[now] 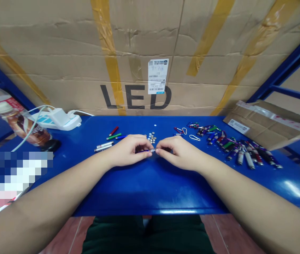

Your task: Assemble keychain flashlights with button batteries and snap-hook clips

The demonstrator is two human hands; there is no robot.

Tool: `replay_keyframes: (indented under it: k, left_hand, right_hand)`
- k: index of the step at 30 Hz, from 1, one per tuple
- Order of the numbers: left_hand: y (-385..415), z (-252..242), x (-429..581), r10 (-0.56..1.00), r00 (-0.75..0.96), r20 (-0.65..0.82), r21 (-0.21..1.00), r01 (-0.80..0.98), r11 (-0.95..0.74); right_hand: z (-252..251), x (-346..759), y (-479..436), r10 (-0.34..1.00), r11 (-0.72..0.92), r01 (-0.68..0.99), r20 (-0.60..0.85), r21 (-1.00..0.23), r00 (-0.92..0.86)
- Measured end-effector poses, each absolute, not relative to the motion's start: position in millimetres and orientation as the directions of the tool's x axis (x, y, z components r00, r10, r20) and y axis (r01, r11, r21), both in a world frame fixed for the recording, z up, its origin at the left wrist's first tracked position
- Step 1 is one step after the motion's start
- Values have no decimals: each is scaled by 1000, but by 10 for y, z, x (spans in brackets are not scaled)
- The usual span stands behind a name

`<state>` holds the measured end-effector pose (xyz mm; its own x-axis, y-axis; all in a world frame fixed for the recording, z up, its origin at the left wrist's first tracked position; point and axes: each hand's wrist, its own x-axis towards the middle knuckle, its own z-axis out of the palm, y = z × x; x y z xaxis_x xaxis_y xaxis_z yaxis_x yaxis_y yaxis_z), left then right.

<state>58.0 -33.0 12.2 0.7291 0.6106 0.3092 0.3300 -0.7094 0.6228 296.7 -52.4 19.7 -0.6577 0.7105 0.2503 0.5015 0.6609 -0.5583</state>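
My left hand [128, 151] and my right hand [177, 151] meet over the middle of the blue table [150, 190], both pinched on one small blue keychain flashlight [148, 150] with a silver end. My left fingers grip its blue body, my right fingertips its silver tip. Just behind the hands lies a cluster of small button cell batteries [152, 137]. Left of them lie several loose flashlight bodies, red, green and silver [107, 141].
A pile of coloured keychain flashlights [234, 148] with carabiner clips [189, 133] lies at the right. A flat cardboard piece [269, 123] sits at far right. A white power strip [57, 119] and a drink bottle [19, 121] stand at left. A big "LED" carton [139, 53] closes the back.
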Motion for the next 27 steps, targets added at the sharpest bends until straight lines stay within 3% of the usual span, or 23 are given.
replay_keyframes:
  k: [2, 6, 9, 12, 15, 18, 21, 23, 25, 27]
  left_hand:
    - [-338, 128, 591, 589, 732, 344, 577, 330, -747]
    - [-356, 141, 612, 503, 723, 474, 420, 316, -851]
    - [-358, 147, 619, 450, 721, 527, 343, 305, -889]
    - [-345, 141, 614, 470, 727, 501, 343, 332, -879]
    - [-332, 133, 607, 503, 716, 484, 368, 354, -860]
    - [-335, 137, 611, 503, 706, 498, 382, 343, -858]
    - [-348, 145, 617, 472, 702, 534, 359, 317, -878]
    - [-352, 148, 619, 445, 698, 561, 334, 300, -893]
    - [-349, 146, 618, 432, 695, 575, 323, 293, -900]
    - [-340, 141, 615, 444, 694, 567, 328, 304, -894]
  right_hand:
    - [201, 2937, -531, 770, 559, 513, 178, -651, -613]
    - [198, 2881, -525, 857, 126, 415, -111, -901, -502]
    - [190, 2871, -522, 832, -69, 316, -229, -946, -505]
    - [192, 2895, -535, 860, 133, 414, -102, -900, -499]
    - [220, 2931, -554, 822, 492, 534, 166, -688, -545]
    - [242, 2942, -556, 747, 636, 537, 271, -554, -606]
    - [218, 2910, -546, 807, 530, 531, 201, -661, -556]
    - [185, 2878, -538, 862, 321, 490, 36, -811, -506]
    - [159, 2858, -532, 871, 153, 447, -93, -881, -483]
    - [157, 2864, -530, 883, 205, 458, -38, -865, -468]
